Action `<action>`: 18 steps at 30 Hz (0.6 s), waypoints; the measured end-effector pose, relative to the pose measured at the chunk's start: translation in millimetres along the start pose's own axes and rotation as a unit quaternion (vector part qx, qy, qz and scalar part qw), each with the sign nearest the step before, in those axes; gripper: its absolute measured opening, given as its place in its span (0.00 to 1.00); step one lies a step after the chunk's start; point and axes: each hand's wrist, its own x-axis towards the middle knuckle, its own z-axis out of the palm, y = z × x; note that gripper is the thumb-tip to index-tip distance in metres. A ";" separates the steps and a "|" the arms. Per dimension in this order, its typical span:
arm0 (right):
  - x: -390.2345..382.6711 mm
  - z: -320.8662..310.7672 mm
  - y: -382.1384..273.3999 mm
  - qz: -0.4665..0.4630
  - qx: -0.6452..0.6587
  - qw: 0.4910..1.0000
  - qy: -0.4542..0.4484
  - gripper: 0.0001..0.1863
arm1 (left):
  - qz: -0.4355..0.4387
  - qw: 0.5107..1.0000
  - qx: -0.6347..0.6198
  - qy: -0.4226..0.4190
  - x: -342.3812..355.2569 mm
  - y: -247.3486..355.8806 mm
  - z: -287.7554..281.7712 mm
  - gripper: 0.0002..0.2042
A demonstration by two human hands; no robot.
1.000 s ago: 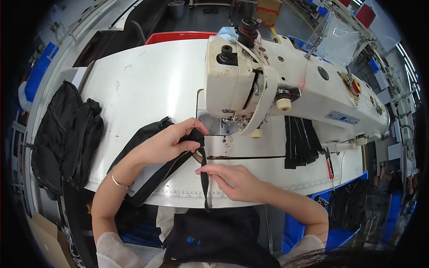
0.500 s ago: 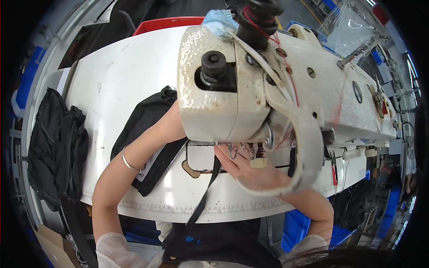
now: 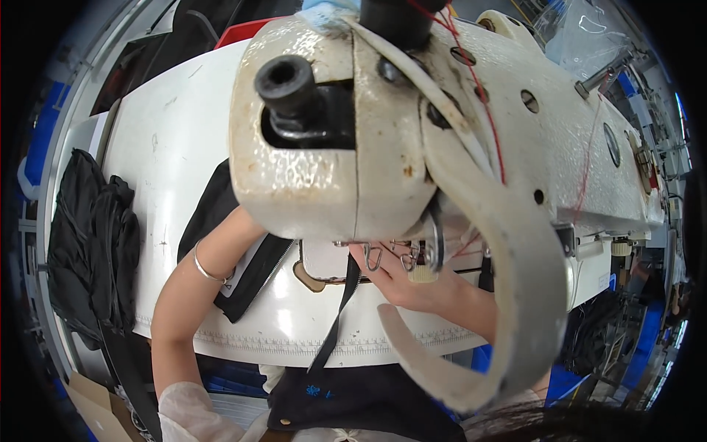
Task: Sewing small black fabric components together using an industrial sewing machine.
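A white sewing machine fills the upper middle and hides much of the work beneath it. My left forearm, with a silver bangle, reaches up behind the machine head; the hand itself is hidden. Under that arm lies a black fabric piece with a zipper along its edge. My right hand is below the needle area, its fingertips closed at a narrow black strap. The strap runs down over the table's near edge. Wire guides and the machine partly cover these fingers.
The white table carries a ruler scale along its near edge. Dark folded garments hang at the left. A curved white arm juts toward me. Red thread runs over the machine; a cardboard box stands lower left.
The machine looms larger and further left in the picture, as the view has shifted closer. Its head covers more of my left wrist and the black fabric. My right hand stays by the strap.
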 end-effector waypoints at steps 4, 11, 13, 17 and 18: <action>-13.1 -0.1 -10.6 0.028 0.069 0.995 -0.073 0.22 | 0.012 0.993 0.114 0.010 -51.7 16.9 -31.0 0.20; -21.0 -33.7 -95.8 -0.099 0.228 0.968 -0.020 0.19 | -0.138 0.944 0.296 -0.042 -173.7 74.4 -38.4 0.24; -15.1 -33.3 -104.9 -0.104 0.250 0.963 -0.005 0.19 | -0.121 0.938 0.326 -0.001 -180.6 65.8 -35.3 0.22; 1.7 -30.4 -86.4 -0.139 0.276 0.939 0.149 0.16 | -0.104 0.934 0.288 0.186 -144.5 38.6 -58.6 0.12; 3.9 -22.8 -76.8 -0.116 0.248 0.948 0.162 0.16 | -0.130 0.945 0.216 0.208 -130.0 50.4 -71.5 0.11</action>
